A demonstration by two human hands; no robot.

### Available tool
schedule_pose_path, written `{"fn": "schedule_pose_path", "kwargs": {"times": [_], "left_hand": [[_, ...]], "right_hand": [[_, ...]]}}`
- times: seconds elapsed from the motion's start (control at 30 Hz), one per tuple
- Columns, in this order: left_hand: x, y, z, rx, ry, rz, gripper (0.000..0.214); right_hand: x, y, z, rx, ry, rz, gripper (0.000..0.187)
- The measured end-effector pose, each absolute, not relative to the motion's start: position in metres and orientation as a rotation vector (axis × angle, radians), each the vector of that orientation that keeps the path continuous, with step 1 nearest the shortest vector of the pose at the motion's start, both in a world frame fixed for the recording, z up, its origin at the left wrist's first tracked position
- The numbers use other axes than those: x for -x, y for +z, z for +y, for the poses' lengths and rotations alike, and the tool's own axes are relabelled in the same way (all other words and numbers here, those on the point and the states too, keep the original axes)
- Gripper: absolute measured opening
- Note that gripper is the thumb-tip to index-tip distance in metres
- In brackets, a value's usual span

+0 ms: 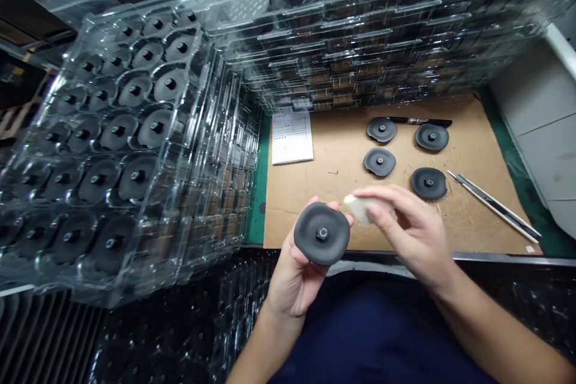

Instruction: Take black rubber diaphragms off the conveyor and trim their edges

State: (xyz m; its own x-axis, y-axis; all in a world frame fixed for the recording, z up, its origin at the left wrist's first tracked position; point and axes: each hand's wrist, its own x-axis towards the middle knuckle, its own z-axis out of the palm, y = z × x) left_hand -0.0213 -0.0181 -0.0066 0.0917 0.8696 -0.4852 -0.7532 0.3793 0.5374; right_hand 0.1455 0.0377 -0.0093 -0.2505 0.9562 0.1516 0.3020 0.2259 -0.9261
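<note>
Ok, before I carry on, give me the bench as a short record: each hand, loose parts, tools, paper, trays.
Left hand: holds a black disc, hub facing up
Right hand: pinches a white pad close to that disc; contact unclear
Loose parts: four similar discs on the cardboard
Tools: dark pen behind the discs; slim black-and-white tool to their right
Paper: printed slip, cardboard's left side
Trays: clear stacks at left and back; left top tray holds black discs
</note>
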Motion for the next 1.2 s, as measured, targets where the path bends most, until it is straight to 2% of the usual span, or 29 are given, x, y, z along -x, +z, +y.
{"fn": "schedule_pose_path", "kwargs": {"times": [0.1, 0.33, 0.93, 1.07, 1.2], "left_hand": [[0.025, -0.003, -0.020, -0.140, 1.171, 0.779, 0.055], [0.024, -0.009, -0.021, -0.123, 1.115, 0.753, 0.055], [0.014, -0.009, -0.021, -0.076, 1.107, 0.649, 0.054], [0.016, -0.020, -0.025, -0.554, 1.213, 0.843, 0.060], [0.021, -0.032, -0.026, -1.421, 1.277, 1.218, 0.099]], "right_hand": [[-0.145, -0.037, 0.041, 1.363, 1.053, -1.625, 0.023], [-0.142, -0.099, 0.041, 1.378, 1.036, -2.040, 0.025], [-0.140, -0.096, 0.037, 1.391, 0.992, -2.167, 0.025], [-0.141, -0.100, 0.037, 1.383, 0.980, -2.157, 0.024], [-0.140, -0.107, 0.035, 1.390, 0.950, -2.122, 0.025]]}}
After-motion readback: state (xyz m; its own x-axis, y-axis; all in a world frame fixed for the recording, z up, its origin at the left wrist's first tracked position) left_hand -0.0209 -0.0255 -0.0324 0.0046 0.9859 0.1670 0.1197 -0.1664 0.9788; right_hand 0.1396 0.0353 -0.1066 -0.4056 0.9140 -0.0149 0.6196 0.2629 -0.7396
